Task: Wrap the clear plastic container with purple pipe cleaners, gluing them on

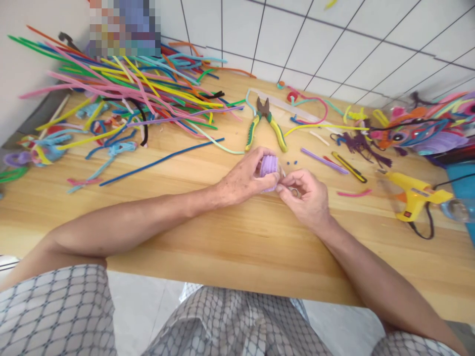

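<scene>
My left hand (pixel 247 179) is curled round a small coil of purple pipe cleaner (pixel 268 165), held just above the wooden table (pixel 230 237). My right hand (pixel 306 198) meets it from the right, fingers pinched at the coil's edge; what the fingertips grip is too small to name. Both forearms rest on or just over the table. Two tiny blue beads (pixel 292 162) lie just beyond the hands.
Green-and-yellow pliers (pixel 264 123) lie open behind the hands. A big heap of coloured pipe cleaners (pixel 126 94) covers the back left. At the right are a yellow glue gun (pixel 413 195), a yellow utility knife (pixel 349 166), a purple stem (pixel 324 160) and a finished pipe-cleaner figure (pixel 419 131).
</scene>
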